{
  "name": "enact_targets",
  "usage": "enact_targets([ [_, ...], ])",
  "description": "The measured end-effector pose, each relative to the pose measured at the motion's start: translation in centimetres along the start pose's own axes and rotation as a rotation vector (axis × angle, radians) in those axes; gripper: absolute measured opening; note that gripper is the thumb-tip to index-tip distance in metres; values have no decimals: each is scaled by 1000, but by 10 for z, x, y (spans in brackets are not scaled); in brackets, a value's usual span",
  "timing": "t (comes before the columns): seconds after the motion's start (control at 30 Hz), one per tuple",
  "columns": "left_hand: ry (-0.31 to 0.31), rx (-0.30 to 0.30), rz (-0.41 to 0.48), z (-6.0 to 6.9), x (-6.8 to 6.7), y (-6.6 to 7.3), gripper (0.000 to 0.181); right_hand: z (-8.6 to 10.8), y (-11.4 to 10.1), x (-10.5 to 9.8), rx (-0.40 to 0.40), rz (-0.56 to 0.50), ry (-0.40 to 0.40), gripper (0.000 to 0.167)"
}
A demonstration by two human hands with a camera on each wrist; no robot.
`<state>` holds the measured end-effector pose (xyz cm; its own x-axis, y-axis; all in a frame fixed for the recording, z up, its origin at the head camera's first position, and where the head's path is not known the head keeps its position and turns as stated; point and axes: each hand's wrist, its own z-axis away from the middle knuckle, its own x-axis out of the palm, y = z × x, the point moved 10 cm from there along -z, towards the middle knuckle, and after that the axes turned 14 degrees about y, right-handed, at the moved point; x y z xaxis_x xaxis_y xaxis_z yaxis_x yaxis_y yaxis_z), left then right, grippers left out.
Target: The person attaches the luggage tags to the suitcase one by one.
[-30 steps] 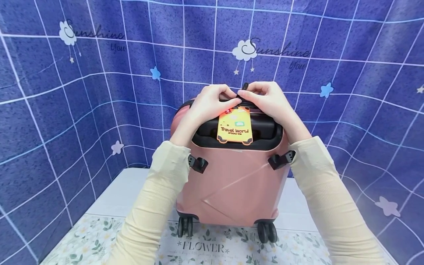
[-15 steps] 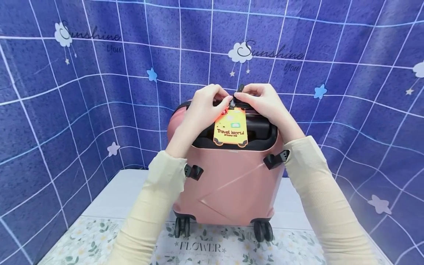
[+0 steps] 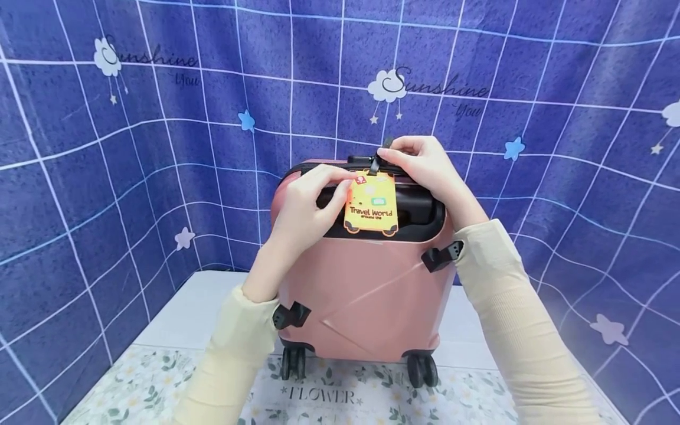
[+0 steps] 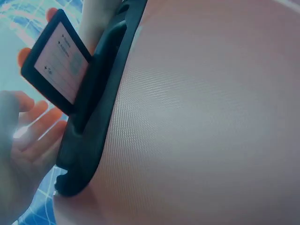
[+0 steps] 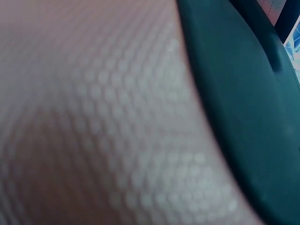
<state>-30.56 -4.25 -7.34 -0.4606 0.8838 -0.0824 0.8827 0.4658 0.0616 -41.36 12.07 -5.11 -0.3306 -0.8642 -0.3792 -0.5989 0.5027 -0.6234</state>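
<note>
A pink suitcase (image 3: 361,289) stands upright on its wheels in the head view. From its top hangs a yellow luggage tag (image 3: 370,203) printed "Travel World", over the black handle recess (image 3: 417,203). My right hand (image 3: 430,165) pinches the tag's black strap (image 3: 374,165) at the suitcase's top edge. My left hand (image 3: 308,206) is beside the tag, thumb and index tips at its upper left edge. In the left wrist view the tag's back (image 4: 61,65) shows a printed panel, and the left hand's fingers (image 4: 42,129) spread near it. The right wrist view shows no hand.
Black wheels (image 3: 422,369) rest on a flowered mat (image 3: 467,389). A white surface (image 3: 207,307) lies behind the mat. A blue checked curtain (image 3: 223,88) with clouds and stars surrounds the suitcase. A black wrist-worn device (image 3: 443,255) shows at the right cuff.
My left hand has left the tag's strap and moved down and left to the tag's edge. The right hand keeps its pinch, and the tag hangs much as before.
</note>
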Motion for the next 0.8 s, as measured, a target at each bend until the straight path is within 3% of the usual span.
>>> enact_targets([
  [0.17,-56,74,53,16,-5,11,34,-1,0,-1,4,0,4,31],
  [0.33,-127,68,63,32,1,13,38,-1,3,2,10,3,3,32],
  [0.67,-5,122,44,34,-1,18,25,-4,1,3,-17,-5,13,29],
  [0.8,36,137,26,34,-3,19,24,-7,-6,3,-70,57,29,23],
])
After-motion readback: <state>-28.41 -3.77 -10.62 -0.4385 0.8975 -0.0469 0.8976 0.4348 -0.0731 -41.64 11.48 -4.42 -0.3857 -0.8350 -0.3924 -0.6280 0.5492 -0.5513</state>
